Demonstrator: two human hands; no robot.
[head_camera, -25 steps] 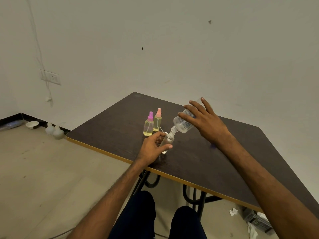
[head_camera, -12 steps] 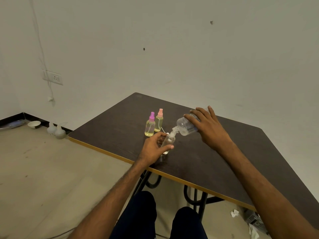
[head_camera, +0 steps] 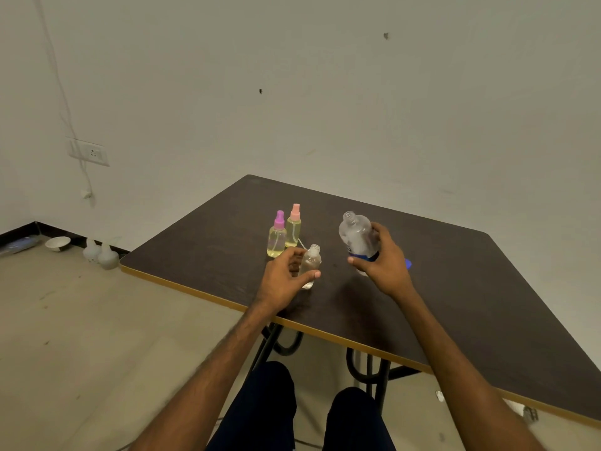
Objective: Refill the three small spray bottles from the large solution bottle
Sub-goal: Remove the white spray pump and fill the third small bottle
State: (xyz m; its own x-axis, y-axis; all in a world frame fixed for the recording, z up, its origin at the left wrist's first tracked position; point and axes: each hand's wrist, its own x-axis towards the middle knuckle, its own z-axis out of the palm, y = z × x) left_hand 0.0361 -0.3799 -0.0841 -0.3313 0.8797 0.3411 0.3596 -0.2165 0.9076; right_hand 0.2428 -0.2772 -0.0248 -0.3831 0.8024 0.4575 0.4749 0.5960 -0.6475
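- The large bottle was tipped a moment ago with its neck at the mouth of the open small bottle. It now stands upright, just right of that bottle and apart from it.
- Judged from this, the pour into the third bottle is over or paused; its fill level is too faint to tell.
- The left hand curls fingers and thumb round the open small bottle, which rests on the surface.
- The right hand wraps its fingers round the large bottle's lower half.
- Behind and left of the open small bottle stand the purple-topped bottle and pink-topped bottle, capped and holding yellowish liquid.
- A blue cap lies further right.
- The large bottle bears a blue band; no writing is legible.
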